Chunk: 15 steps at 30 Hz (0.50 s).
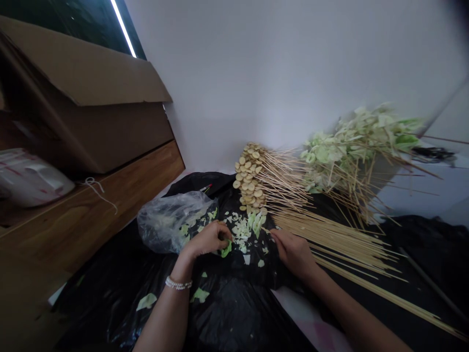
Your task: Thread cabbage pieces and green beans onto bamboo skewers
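My left hand (211,238), with a beaded bracelet at the wrist, has its fingers curled round a green leaf piece (226,249). To its right, my right hand (293,248) pinches a thin wooden skewer whose tip carries pale green leaf pieces (256,224). Between and beyond the hands, small cabbage scraps (241,232) lie scattered on black plastic (234,303). A clear plastic bag (164,220) with leaf bits at its opening sits left of my left hand. Bare skewers (340,239) lie in a row just right of my right hand.
Skewers with round pale slices (251,178) are stacked near the wall. Behind on the right is a heap of leaf-laden skewers (359,142). An open cardboard box (120,127) rests on a wooden surface (146,183) at left, near a white bag (34,178).
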Tool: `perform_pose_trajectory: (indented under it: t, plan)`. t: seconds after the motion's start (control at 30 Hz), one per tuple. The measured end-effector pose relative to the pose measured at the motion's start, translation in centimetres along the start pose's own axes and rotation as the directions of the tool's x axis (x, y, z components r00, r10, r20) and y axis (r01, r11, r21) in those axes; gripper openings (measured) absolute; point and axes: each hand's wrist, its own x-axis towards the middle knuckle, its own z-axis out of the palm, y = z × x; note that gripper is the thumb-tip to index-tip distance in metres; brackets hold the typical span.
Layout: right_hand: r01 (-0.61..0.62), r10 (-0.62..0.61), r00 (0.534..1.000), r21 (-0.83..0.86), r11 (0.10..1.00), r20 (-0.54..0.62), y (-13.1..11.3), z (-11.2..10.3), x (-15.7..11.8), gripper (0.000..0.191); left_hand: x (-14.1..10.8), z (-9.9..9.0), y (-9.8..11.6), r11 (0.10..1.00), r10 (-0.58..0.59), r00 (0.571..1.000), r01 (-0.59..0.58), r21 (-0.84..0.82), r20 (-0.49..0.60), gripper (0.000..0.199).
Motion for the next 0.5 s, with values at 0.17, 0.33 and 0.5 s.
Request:
perform_pose_trajectory:
  t: [0.17, 0.33, 0.5]
  plan:
    - [-0.017, 0.017, 1.0, 0.027, 0.999, -0.006, -0.1, 0.0, 0.1, 0.024, 0.6, 0.3, 0.2, 0.983, -0.158, 0.94, 0.121, -0.137, -0.302, 0.01]
    - [-0.007, 0.007, 1.0, 0.036, 0.999, -0.014, -0.3, 0.2, -0.1, 0.023, 1.7, 1.9, 0.3, 0.934, -0.288, 0.857, 0.152, -0.323, -0.428, 0.009]
    - [0.01, -0.01, 1.0, 0.034, 0.999, 0.008, -0.5, 0.3, -0.1, 0.024, 2.4, 3.7, 1.2, 0.829, -0.375, 0.828, 0.098, -0.55, -0.417, 0.013]
